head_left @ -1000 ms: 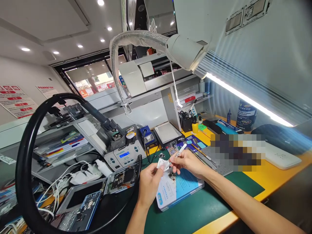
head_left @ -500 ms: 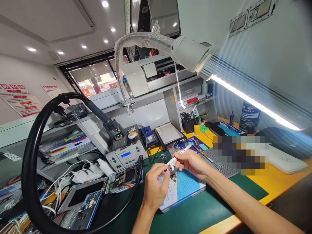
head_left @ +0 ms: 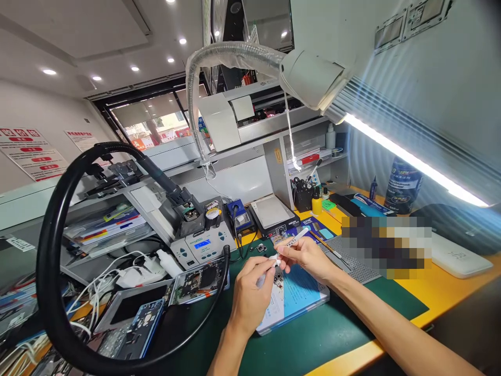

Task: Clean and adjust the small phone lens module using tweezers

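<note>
My left hand (head_left: 250,295) is closed, thumb and fingertips pinching one side of a small crumpled white piece (head_left: 277,260) that looks like tissue. From the other side my right hand (head_left: 309,257) grips the same piece. A slim white strip (head_left: 297,237) with small dark marks along it is also pinched in my right hand, its free end pointing up and right. Both hands hover over a flat blue-and-white box or booklet (head_left: 301,303), where small dark electronic parts (head_left: 278,282) lie just below the fingers. My fingers partly hide the white piece.
A green mat (head_left: 340,334) covers the yellow bench. A thick black hose (head_left: 52,250) loops at left, before a grey station with a blue display (head_left: 201,244). Opened phone parts (head_left: 143,329) lie left. A brush (head_left: 326,245) lies at right. A lit lamp (head_left: 410,156) hangs above.
The white piece was spread with loose ends and now looks more bunched between my fingertips. The strip in my right hand has shifted slightly. The camera view has moved a little.
</note>
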A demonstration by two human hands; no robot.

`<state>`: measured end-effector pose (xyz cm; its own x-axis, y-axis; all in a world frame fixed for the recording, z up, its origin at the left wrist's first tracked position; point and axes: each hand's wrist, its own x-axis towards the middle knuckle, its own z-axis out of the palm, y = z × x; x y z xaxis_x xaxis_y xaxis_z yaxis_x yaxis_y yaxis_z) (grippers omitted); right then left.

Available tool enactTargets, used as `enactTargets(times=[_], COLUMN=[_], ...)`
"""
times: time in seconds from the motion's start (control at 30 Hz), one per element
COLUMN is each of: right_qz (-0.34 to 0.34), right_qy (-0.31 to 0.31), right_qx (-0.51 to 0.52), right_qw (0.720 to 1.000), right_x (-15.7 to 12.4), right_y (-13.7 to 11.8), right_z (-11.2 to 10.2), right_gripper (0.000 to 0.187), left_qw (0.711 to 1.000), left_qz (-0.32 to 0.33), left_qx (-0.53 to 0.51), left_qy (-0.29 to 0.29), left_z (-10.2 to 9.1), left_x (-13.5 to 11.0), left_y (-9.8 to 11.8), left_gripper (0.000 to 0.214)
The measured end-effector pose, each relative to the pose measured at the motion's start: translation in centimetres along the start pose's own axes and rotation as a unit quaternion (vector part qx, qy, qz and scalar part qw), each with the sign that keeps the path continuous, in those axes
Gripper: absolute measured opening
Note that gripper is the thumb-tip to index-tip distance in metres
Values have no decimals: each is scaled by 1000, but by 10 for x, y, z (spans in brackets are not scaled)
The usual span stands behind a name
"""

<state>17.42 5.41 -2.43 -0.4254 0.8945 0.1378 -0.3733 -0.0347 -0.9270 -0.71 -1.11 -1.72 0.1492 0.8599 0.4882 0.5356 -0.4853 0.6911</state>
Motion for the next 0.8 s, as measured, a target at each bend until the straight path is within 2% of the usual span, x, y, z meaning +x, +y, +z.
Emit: enactTargets(times=[0.1,0.17,0.3,0.43,0.57,0.8], right_qz=[-2,2,18,40,71,153], right_qy=[5,5,-1,-12,-20,-25], right_qx=[9,23,55,81,105,157], right_qw=[1000,1000,998,996,992,975], right_x=[0,-1,-3,-3,-3,0], right_y=[1,1,0,0,0,3], right_z=[-1,0,3,5,6,1], right_gripper=[34,33,31,29,27,18], left_qw=[999,999,995,992,991,993], left_qz=[31,35,4,-26,-35,29], left_qx=[9,-20,-86,-88,-95,-77], left_qy=[21,29,51,87,88,81], left_z=[3,2,0,4,9,9], left_x=[1,2,5,3,2,1], left_y=[0,4,9,7,4,2], left_gripper=[24,22,22,9,5,7])
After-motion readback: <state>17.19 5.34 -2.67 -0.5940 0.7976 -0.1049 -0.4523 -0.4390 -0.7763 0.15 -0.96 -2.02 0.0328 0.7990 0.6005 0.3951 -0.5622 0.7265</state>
